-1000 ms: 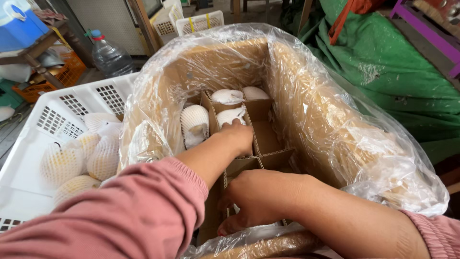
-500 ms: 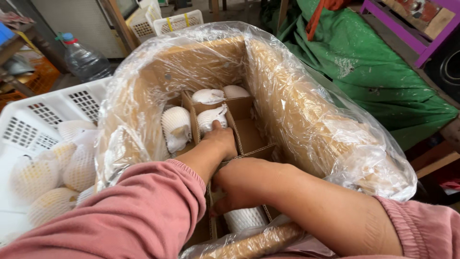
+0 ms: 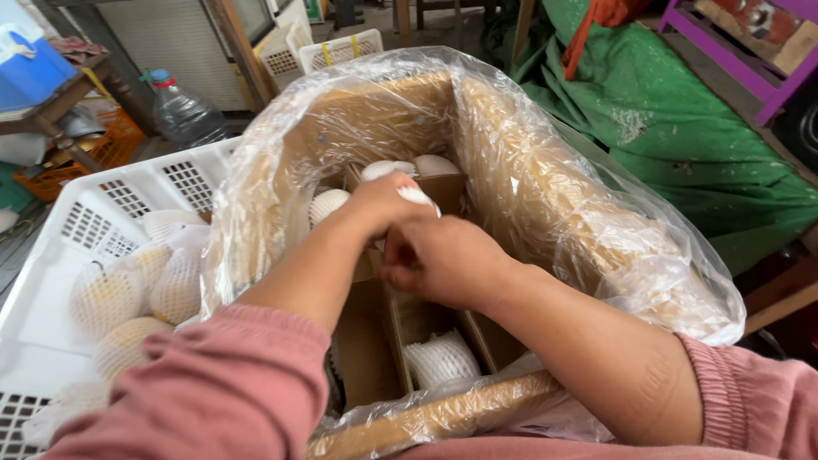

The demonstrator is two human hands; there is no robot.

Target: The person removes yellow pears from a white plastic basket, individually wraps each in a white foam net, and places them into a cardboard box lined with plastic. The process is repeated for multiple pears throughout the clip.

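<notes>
Gripping a foam-netted fruit (image 3: pixel 417 195) between them, the left hand (image 3: pixel 383 204) and right hand (image 3: pixel 443 260) meet over the cardboard dividers (image 3: pixel 400 319) of a plastic-lined carton (image 3: pixel 528 196), the fruit all but hidden under the fingers. More netted fruit sit in the far cells (image 3: pixel 328 204) and one in a near cell (image 3: pixel 439 358). Just left of the carton, a white plastic crate (image 3: pixel 60 230) holds further wrapped fruit (image 3: pixel 106 298); green tarpaulin (image 3: pixel 682 128) lies to the right.
</notes>
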